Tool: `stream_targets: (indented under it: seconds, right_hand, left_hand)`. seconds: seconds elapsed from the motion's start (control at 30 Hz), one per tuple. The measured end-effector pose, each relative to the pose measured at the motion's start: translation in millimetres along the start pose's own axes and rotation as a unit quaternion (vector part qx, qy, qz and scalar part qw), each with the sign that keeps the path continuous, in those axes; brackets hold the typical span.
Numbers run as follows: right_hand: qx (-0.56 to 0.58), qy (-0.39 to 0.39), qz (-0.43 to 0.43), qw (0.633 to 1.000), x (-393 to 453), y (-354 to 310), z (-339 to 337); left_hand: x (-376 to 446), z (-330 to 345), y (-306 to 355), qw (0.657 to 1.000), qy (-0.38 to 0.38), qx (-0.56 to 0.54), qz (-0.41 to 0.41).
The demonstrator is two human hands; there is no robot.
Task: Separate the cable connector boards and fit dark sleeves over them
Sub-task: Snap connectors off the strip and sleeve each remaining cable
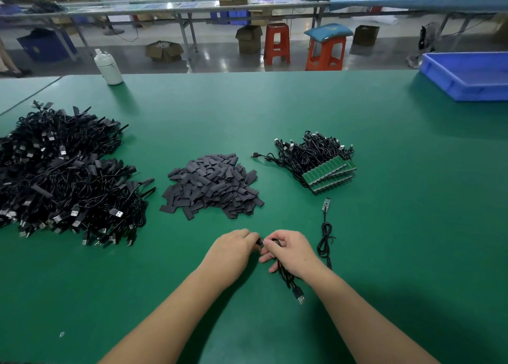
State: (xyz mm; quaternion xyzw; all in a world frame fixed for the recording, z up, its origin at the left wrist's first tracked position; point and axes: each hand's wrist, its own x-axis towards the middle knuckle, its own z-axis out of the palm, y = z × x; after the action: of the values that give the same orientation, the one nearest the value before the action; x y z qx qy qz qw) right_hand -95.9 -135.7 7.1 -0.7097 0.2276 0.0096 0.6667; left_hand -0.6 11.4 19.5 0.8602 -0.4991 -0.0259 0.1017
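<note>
Green table (357, 253) spans the whole near view. Far left: big heap of finished cables (63, 177), black, w/ USB plugs and what look like sleeved ends. Far right edge: blue bin (445, 89); its inside looks bare from here, though part is cut off by frame. Far left: white bottle (109, 68), contents can't tell.

Centre: pile of dark sleeves (213, 185), loose flat pieces. Right of it: bundle of unseparated cables (316, 155), its green connector boards (330, 174) joined edge to edge in strips. Near that, one separated cable (325, 237) lies alone on the table, bare board end pointing far, no sleeve on it.

Near centre: left hand (233, 249) and right hand (288, 251) are close together, fingertips almost meeting. Right hand's fingers curl round a cable in hand (286, 278) that trails near, w/ its USB plug (300, 297) on the table. Left hand is pinched on sthg small and dark at the cable's tip; likely a sleeve, too hidden to be sure.

Step, as I read it: sliding a sleeve over this cable's board. Next calls for pushing it fully over, dropping the cable on the left heap, then sleeving the lone cable.
</note>
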Motion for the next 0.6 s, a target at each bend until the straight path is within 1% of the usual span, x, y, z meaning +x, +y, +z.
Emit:
stream_targets:
  seconds: [0.1,0.27,0.3,0.33,0.37,0.4,0.43,0.47,0.5,0.53,0.57,0.6]
  right_hand:
    - [-0.003,-0.005,0.003,1.0,-1,-2,0]
    - [-0.002,-0.011,0.003,1.0,-3,-6,-3]
    - [0.012,-0.006,0.001,1.0,-3,-6,-2]
    - [0.037,0.003,-0.001,0.999,-4,-7,-1]
    - [0.071,0.016,-0.004,0.997,-5,-8,0]
    - [0.11,0.035,-0.007,0.993,-6,-9,0]
    - [0.151,0.059,-0.01,0.987,-6,-11,0]
    - [0.198,0.085,-0.012,0.976,-5,-13,0]
    - [0.253,0.11,-0.012,0.961,-3,-15,1]
    - [0.312,0.128,-0.009,0.941,-2,-18,3]
    - [0.361,0.136,-0.004,0.923,-1,-22,6]
    - [0.39,0.137,0.001,0.91,-1,-27,11]
  left_hand:
    - [1,-2,3,0.999,-0.022,0.024,0.007]
    - [3,0,5,0.992,-0.066,0.09,0.052]
    - [2,1,3,0.993,-0.065,0.083,0.061]
    - [1,0,2,0.996,-0.05,0.045,0.054]
    - [-1,-1,4,0.999,-0.015,-0.022,0.024]
    - [-3,-1,8,0.993,0.034,-0.106,-0.022]
    - [-3,0,12,0.975,0.084,-0.192,-0.076]
    - [-4,-1,17,0.946,0.118,-0.272,-0.133]
    - [-2,-2,23,0.913,0.119,-0.34,-0.189]
    - [-1,-1,29,0.885,0.095,-0.396,-0.227]
    - [0,0,33,0.872,0.064,-0.423,-0.238]
    - [0,0,39,0.87,0.049,-0.432,-0.233]
